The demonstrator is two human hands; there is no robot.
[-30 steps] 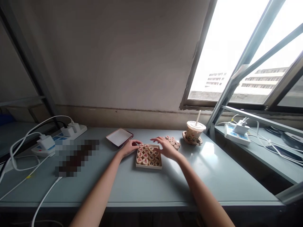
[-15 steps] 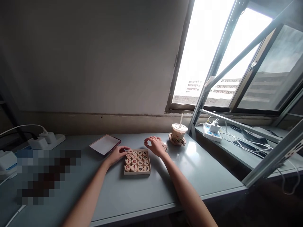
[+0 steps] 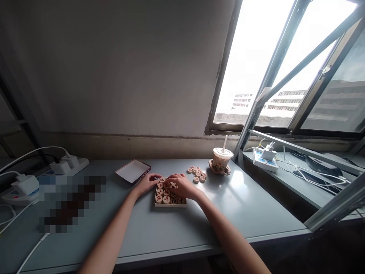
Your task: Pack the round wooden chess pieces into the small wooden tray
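A shallow beige box (image 3: 170, 205) sits on the grey table (image 3: 159, 232), filled with round wooden chess pieces (image 3: 163, 193) marked in red and black. My left hand (image 3: 147, 182) rests against the box's far left corner, fingers curled on its edge. My right hand (image 3: 181, 185) lies over the right half of the box, fingers bent down onto the pieces; whether it pinches one is hidden. A loose cluster of several more pieces (image 3: 197, 173) lies on the table just beyond the box to the right.
The box's lid (image 3: 132, 171) with a dark red rim lies upturned at the left. A lidded drink cup with a straw (image 3: 221, 158) stands at the back right. Power strips with chargers and white cables sit at the far left (image 3: 66, 164) and on the neighbouring desk (image 3: 265, 158).
My right hand came back from the loose pile of pieces and now lies over the right side of the box. The left hand stayed at the box's corner. The camera view swung slightly.
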